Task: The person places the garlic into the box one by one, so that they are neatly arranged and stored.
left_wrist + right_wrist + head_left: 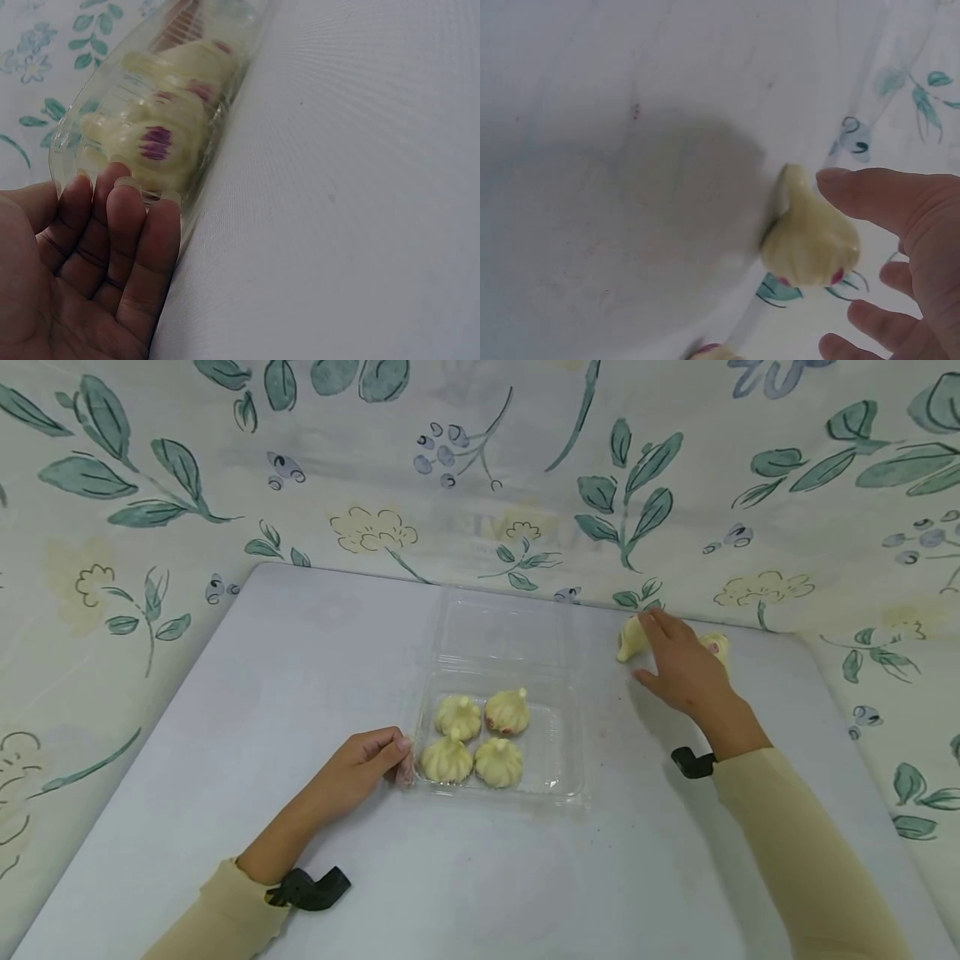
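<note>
A clear plastic container (555,760) lies with its lid folded back, several pale garlic bulbs (498,762) in its left part. My left hand (345,781) pinches the container's left edge between thumb and fingers; the left wrist view shows this hand (97,262) beside bulbs (169,142) seen through the plastic. My right hand (686,672) is over two more bulbs at the right, one (632,639) by its fingers and one (715,646) behind it. In the right wrist view the thumb and fingers of this hand (907,255) are spread around a bulb (810,240).
The container's transparent lid (506,627) extends toward the back edge of the white table (300,643). A floral cloth (465,527) hangs behind the table. Part of another bulb (716,352) shows at the bottom of the right wrist view.
</note>
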The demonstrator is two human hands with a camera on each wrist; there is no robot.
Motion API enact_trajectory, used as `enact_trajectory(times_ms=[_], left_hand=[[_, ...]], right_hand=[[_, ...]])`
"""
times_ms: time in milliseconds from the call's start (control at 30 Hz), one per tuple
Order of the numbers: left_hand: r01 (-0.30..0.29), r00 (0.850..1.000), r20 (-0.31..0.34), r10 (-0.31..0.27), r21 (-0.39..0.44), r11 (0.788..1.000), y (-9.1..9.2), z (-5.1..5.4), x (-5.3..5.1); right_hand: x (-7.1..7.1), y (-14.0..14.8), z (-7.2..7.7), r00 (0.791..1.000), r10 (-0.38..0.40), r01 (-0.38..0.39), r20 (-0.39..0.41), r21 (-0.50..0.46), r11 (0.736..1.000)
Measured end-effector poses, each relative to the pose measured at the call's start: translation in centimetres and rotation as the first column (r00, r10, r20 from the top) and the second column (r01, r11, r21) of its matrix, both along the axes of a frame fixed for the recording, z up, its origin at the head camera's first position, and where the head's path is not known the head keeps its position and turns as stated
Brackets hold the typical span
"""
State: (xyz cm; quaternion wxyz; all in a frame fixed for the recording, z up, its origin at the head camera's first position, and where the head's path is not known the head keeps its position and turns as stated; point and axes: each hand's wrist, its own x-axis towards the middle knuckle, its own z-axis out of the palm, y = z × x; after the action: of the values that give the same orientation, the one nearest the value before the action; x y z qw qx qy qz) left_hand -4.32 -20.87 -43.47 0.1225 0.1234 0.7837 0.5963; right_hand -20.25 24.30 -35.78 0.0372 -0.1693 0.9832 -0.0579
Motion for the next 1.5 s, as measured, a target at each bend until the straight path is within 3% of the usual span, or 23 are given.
enact_trajectory(times_ms=[500,900,1300,1500], left_hand=[[0.009,1.0,-0.011,-0.009,0.018,1.0,0.0,0.0,0.1],[0.003,1.0,-0.011,-0.003,0.005,1.0,-0.1,-0.2,0.0],[0.002,1.0,-0.013,-0.002,-0.001,1.0,0.0,-0.1,0.0],[0.006,1.0,-0.01,-0.006,0.017,1.0,-0.1,-0.1,0.1]], right_hand=[[-1.6,-0.2,-1.7,0.999,-0.036,0.037,-0.02,0.07,0.997],[-2.3,-0.8,-1.9,0.995,-0.085,0.086,-0.048,0.012,0.996],[-3.0,-1.2,-2.0,0.971,-0.23,0.226,-0.069,-0.057,0.972],[-3.4,-0.9,-2.4,0.961,-0.264,0.261,-0.078,-0.039,0.964]])
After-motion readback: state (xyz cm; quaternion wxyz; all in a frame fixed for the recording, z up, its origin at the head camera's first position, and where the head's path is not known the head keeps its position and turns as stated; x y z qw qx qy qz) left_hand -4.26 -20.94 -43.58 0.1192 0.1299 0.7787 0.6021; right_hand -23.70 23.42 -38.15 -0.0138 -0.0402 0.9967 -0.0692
